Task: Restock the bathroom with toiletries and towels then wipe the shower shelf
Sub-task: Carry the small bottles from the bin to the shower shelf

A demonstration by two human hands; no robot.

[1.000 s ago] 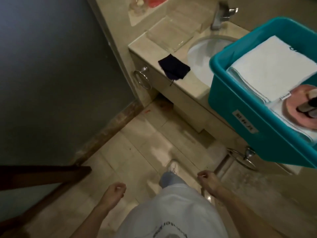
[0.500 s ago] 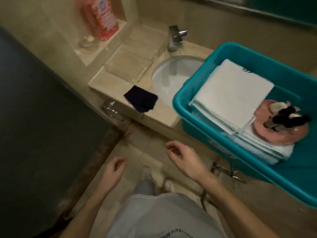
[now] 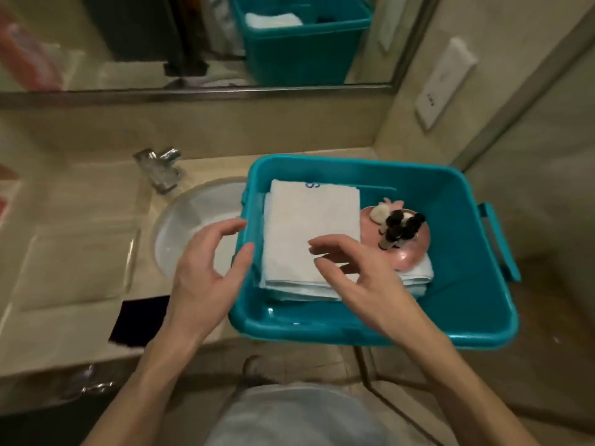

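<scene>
Hovering, left hand (image 3: pixel 206 272) and right hand (image 3: pixel 363 284) spread and empty, over folded towels (image 3: pixel 309 226) in teal tub (image 3: pixel 457 246): soft, floppy, best scooped underneath.

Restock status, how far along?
Done: only staging; the teal bin sits on the vanity counter. In hand: left hand and right hand open, reaching at the folded white towels, gripping nothing. Left: towels and pink dish of small bottles to unload, then the shelf wipe; no shower shelf in view.
</scene>
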